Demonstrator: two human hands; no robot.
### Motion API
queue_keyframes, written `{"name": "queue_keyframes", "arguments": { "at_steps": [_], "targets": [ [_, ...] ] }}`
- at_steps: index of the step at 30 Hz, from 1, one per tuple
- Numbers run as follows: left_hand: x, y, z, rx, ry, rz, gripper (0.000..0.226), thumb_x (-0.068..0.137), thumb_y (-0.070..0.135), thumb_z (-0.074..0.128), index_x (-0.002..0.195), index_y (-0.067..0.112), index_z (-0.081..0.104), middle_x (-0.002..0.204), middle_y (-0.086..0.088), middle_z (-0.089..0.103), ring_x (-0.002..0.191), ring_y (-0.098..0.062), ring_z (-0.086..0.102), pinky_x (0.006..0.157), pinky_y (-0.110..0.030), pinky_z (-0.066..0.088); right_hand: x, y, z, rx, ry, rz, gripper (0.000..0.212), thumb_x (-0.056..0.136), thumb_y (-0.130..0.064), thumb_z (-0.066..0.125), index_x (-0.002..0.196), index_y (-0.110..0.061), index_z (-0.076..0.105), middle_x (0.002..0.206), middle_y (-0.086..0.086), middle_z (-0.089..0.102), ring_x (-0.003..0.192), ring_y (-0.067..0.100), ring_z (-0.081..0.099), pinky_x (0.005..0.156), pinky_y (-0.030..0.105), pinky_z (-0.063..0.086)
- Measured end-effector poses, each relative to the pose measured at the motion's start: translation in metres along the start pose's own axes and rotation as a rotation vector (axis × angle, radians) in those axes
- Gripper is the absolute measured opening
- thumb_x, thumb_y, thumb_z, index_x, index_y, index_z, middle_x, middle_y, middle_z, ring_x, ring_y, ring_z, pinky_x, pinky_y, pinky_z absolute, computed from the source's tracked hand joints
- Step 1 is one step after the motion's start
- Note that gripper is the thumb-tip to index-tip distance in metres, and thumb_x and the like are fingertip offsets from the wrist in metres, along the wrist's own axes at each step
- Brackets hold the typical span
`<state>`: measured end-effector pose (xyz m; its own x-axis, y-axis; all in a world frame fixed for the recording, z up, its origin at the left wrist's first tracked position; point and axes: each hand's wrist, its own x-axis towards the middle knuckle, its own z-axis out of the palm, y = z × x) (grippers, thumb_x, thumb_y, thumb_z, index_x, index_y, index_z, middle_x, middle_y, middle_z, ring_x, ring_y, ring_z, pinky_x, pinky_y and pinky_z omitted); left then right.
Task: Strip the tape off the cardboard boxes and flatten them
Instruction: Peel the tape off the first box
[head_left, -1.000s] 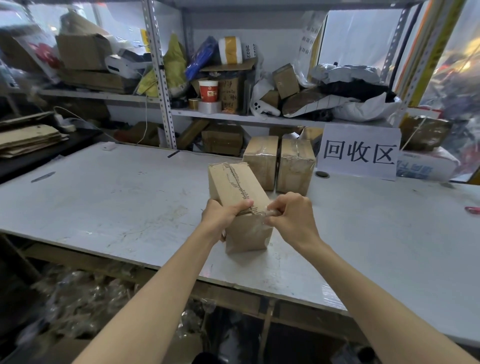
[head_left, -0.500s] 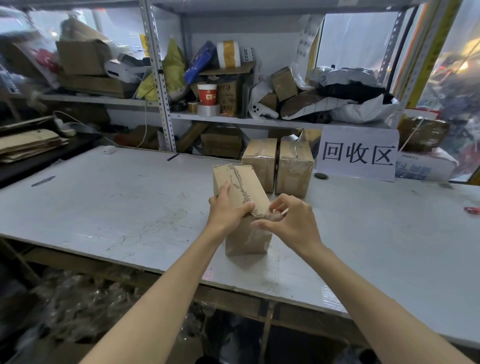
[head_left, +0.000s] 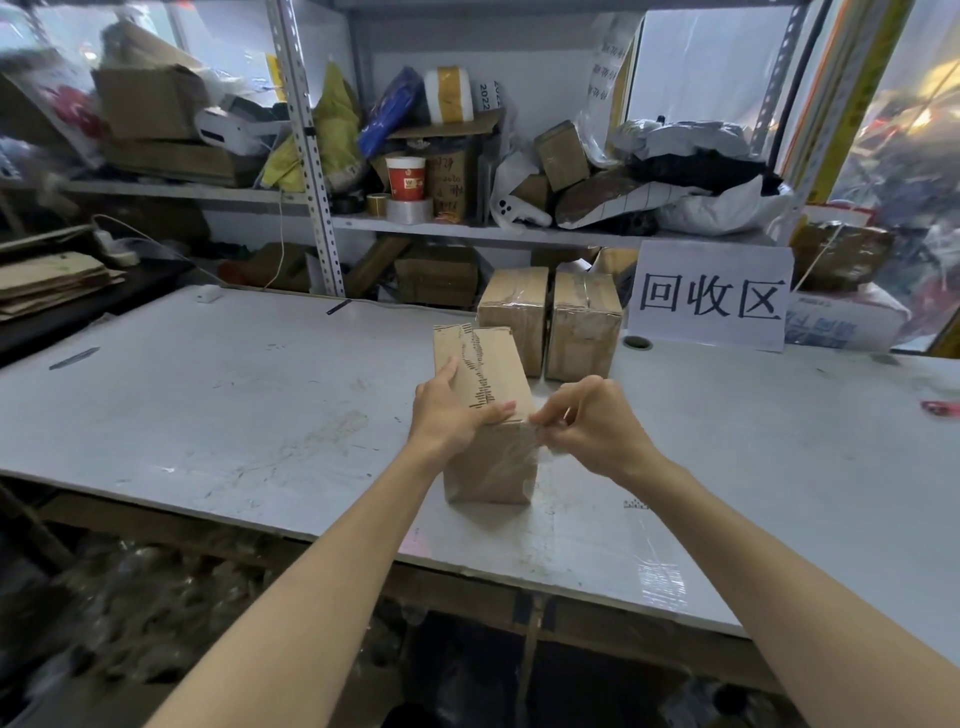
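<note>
A small brown cardboard box (head_left: 491, 462) stands on end on the grey table (head_left: 234, 405), its top marked with black dashes. My left hand (head_left: 452, 410) rests on the box's top and left side, thumb along the near top edge, steadying it. My right hand (head_left: 592, 426) pinches a strip of clear tape (head_left: 537, 431) at the box's upper right corner; the tape is lifted off the near face. Two more taped boxes, one (head_left: 511, 312) beside the other (head_left: 584, 322), stand behind it.
A white sign with black characters (head_left: 709, 296) leans at the back right. Cluttered metal shelves (head_left: 410, 223) run behind the table. Flattened cardboard (head_left: 49, 280) is stacked at far left. A small red item (head_left: 940, 408) lies at the right edge. Clear film clings near the front edge (head_left: 662, 582).
My left hand slid from gripping the near corner up onto the box's top. My right hand opened briefly, then pinched the tape again at the corner and drew it rightward.
</note>
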<state>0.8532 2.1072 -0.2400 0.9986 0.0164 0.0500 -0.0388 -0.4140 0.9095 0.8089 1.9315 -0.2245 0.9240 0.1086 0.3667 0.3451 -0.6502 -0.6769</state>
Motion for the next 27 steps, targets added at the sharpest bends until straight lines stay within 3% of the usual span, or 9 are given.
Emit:
{"name": "queue_keyframes", "arguments": {
  "at_steps": [4,9,14,22,27],
  "targets": [
    [0.003,-0.001,0.001,-0.022,-0.016,0.002,0.113,0.067,0.035,0.089,0.155,0.012,0.023,0.142,-0.009,0.045,0.128,-0.025,0.045,0.109,-0.045,0.042,-0.006,0.004,0.003,0.077,0.042,0.037,0.012,0.070,0.003,0.078,0.074,-0.008,0.076,0.057,0.001,0.067,0.050,0.016,0.066,0.052,0.033,0.058],
    [0.006,-0.004,0.001,-0.020,0.021,0.020,0.109,0.069,0.038,0.087,0.154,0.009,0.025,0.145,-0.010,0.044,0.127,-0.024,0.046,0.108,-0.043,0.043,-0.013,0.012,0.006,0.171,0.083,0.161,0.011,0.066,0.010,0.072,0.064,-0.001,0.070,0.054,0.014,0.066,0.048,0.028,0.066,0.050,0.040,0.059],
    [0.007,-0.004,0.002,-0.041,-0.017,0.027,0.107,0.070,0.032,0.088,0.153,0.006,0.027,0.147,-0.009,0.045,0.127,-0.024,0.048,0.107,-0.040,0.044,-0.010,0.019,-0.005,0.239,-0.094,0.240,0.015,0.067,0.016,0.066,0.062,0.002,0.067,0.057,0.022,0.065,0.047,0.032,0.063,0.048,0.036,0.056],
    [0.009,-0.002,0.001,-0.070,-0.048,0.008,0.106,0.070,0.028,0.087,0.153,0.005,0.025,0.145,-0.008,0.047,0.125,-0.023,0.050,0.102,-0.033,0.046,0.009,0.027,-0.015,0.312,-0.266,0.308,0.023,0.066,0.020,0.058,0.061,0.001,0.070,0.055,0.020,0.065,0.049,0.032,0.064,0.048,0.032,0.054],
    [0.010,-0.003,0.001,-0.077,-0.070,-0.005,0.106,0.070,0.027,0.088,0.153,0.004,0.026,0.145,-0.009,0.047,0.126,-0.024,0.049,0.107,-0.040,0.044,0.018,0.024,-0.017,0.250,-0.344,0.311,0.018,0.068,0.020,0.061,0.064,0.005,0.070,0.055,0.018,0.066,0.048,0.028,0.065,0.048,0.030,0.054]
  ]
}}
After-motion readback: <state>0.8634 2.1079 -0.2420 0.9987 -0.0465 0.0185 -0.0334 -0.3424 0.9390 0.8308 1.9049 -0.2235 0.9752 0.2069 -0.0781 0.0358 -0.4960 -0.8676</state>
